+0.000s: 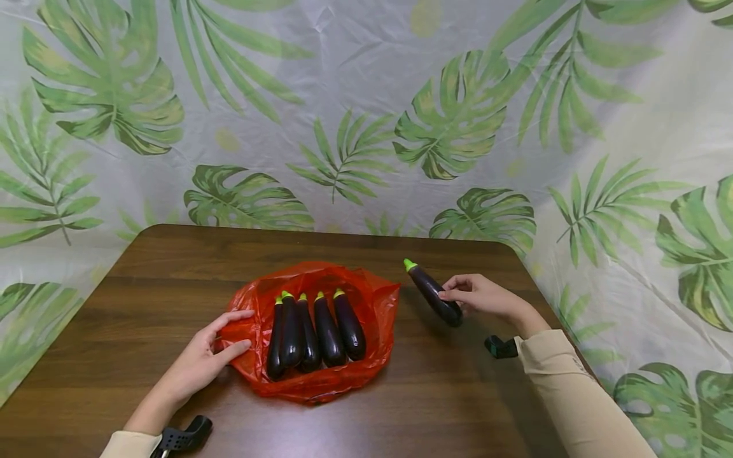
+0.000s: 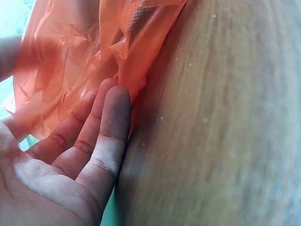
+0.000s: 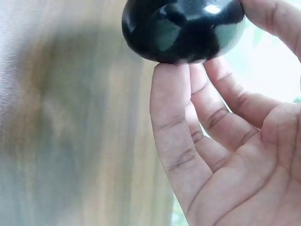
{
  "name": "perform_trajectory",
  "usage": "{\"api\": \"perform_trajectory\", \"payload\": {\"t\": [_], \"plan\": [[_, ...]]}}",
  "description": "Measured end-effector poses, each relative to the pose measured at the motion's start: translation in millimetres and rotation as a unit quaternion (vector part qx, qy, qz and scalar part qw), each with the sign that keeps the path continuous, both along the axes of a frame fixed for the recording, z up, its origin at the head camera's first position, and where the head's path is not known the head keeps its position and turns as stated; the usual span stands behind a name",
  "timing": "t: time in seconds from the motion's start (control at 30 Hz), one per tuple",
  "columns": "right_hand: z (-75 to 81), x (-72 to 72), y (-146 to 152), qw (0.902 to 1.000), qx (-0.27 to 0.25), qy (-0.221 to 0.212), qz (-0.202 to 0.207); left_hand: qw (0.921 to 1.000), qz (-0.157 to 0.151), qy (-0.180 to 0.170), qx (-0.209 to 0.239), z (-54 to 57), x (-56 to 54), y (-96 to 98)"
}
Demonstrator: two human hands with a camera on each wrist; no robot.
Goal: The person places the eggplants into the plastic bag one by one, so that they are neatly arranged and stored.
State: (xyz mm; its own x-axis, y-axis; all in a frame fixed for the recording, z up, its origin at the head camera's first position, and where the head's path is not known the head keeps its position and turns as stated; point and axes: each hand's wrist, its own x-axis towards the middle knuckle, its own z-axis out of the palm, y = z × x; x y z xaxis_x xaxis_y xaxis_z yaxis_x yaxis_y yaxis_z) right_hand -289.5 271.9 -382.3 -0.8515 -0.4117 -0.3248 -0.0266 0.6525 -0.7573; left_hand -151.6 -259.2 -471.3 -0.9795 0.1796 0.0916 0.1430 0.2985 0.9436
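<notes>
A red plastic bag (image 1: 380, 318) lies spread open on the table, its thin film crumpled around the rim. Several dark purple eggplants (image 1: 328, 334) lie side by side inside it, green stem ends pointing away from me. At the bag's left edge, my left hand (image 1: 200, 356) rests with fingers fairly straight, thumb and index finger apart; the left wrist view shows its fingers (image 2: 115, 113) against the orange-looking film. Right of the bag, my right hand (image 1: 481, 296) holds one more eggplant (image 1: 429, 292) by its thick lower part, tilted, stem end up and left. The right wrist view shows its rounded end.
The dark brown wooden table (image 1: 189, 261) has its back edge near a leaf-patterned cloth (image 1: 355, 83) that hangs behind and to the right. A black wrist device (image 1: 501, 346) shows by the right wrist, another (image 1: 191, 436) by the left.
</notes>
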Motion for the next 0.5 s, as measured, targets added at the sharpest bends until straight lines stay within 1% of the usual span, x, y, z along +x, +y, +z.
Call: {"api": "perform_trajectory", "payload": {"t": [0.2, 0.37, 0.5], "plan": [[14.0, 0.0, 3.9, 0.9996, -0.005, 0.014, -0.026, 1.0, 0.0, 0.0, 0.003, -0.6, 0.2, 0.2], [19.9, 1.6, -0.2, 0.9985, 0.003, 0.034, -0.043, 1.0, 0.001, 0.001, 0.001, 0.2, 0.7, -0.1], [23.7, 5.0, -3.5, 0.9975, -0.002, 0.045, -0.055, 1.0, 0.0, 0.003, -0.001, 0.4, 0.8, 0.6]]}}
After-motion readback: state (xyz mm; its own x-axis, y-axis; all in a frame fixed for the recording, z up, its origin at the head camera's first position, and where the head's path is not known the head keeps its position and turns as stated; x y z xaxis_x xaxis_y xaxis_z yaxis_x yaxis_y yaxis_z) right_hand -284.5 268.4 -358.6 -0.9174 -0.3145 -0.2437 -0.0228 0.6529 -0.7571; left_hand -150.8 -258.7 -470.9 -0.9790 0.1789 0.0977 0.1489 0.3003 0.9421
